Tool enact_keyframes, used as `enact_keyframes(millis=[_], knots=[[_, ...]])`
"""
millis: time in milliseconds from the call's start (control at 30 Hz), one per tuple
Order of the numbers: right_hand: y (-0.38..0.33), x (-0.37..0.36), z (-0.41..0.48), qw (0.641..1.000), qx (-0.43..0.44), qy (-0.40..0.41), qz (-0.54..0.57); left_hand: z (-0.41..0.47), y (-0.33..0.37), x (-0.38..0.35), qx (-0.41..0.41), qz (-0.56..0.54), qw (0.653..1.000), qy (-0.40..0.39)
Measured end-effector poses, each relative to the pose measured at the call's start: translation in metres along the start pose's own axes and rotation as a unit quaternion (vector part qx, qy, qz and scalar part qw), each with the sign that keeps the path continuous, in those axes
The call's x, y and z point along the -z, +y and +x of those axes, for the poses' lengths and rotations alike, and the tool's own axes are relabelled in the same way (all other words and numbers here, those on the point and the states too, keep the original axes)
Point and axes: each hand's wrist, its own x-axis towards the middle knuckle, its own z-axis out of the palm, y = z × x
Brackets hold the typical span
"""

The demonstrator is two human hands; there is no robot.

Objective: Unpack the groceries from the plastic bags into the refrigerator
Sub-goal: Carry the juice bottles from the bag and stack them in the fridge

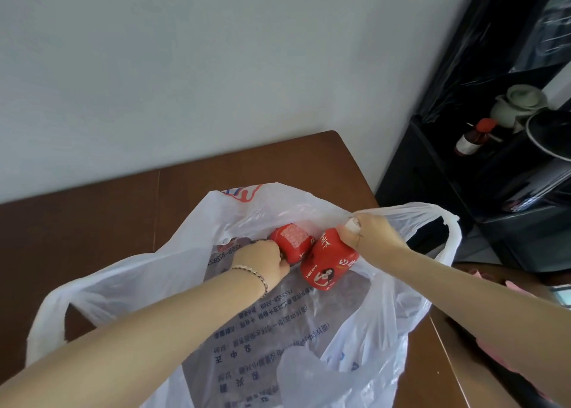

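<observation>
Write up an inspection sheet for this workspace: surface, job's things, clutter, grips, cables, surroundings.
Surface: brown wooden table, set against a pale wall.
Job's things: white plastic bag lies open on the table; left red bottle and right red bottle sit side by side in its mouth.
Clutter: pink cloth beyond the table's right edge.
Grips: left hand holds the left red bottle; right hand holds the right red bottle at its cap end.
Cables: nothing seen.
Surroundings: black shelf unit to the right, bearing a pale teapot and a red-capped brown bottle. Refrigerator not in view.

Soft, even daylight is lighting everything brightly, shadows are falling faintly, and wide-angle distortion is bending the bench (92, 237) edge
</observation>
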Motion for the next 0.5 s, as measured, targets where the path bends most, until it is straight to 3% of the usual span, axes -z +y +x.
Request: enact_keyframes(millis=[100,200,333,500], knots=[[-0.015,-0.005,-0.024,0.987,0.076,0.028,-0.136,-0.024,0.003,0.028,-0.039,0.049,0.998,0.033],[-0.029,-0.016,-0.056,0.935,0.179,0.029,-0.306,-0.057,0.0,0.05,-0.036,0.109,0.993,0.038],[-0.053,-0.009,-0.105,0.96,0.158,0.068,-0.221,-0.111,-0.014,0.056,-0.032,0.117,0.991,0.063],[-0.093,0.001,-0.179,0.971,0.162,0.099,-0.148,-0.175,-0.035,0.07,-0.086,0.067,0.98,0.167]])
